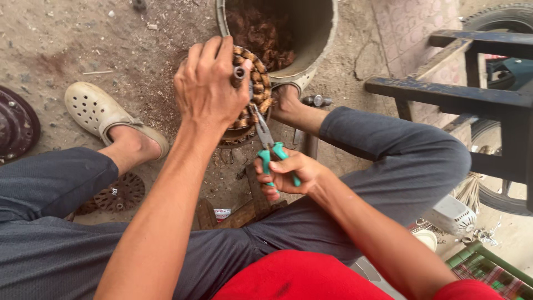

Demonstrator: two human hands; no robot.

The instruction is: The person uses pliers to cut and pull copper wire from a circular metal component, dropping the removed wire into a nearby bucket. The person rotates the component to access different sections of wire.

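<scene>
A dusty dirt floor (72, 39) strewn with brown debris is seen from above, with the person seated low over it, knees spread in dark grey trousers. The left hand (208, 83) is clenched around a round motor stator (256, 91) wound with copper coils, gripped at its near rim and held tilted, a short metal shaft (239, 73) showing between the fingers. Just below and to the right of that hand, the right hand (286, 172) is closed on the teal handles of a pair of pliers (267, 141), whose metal nose is pressed into the coils at the stator's lower edge. Beyond the left hand a grey bucket (322, 33) is stood, holding a tangle of brown copper wire. To the left of the left hand a foot in a cream perforated clog (94, 108) is planted; the other foot is partly hidden behind the stator. A hammer head (316, 100) is seen just right of the stator. Well to the right of the right hand a dark metal frame (472, 97) and a tyre (499, 16) are seen. A slotted metal disc (119, 191) lies under the left forearm
</scene>
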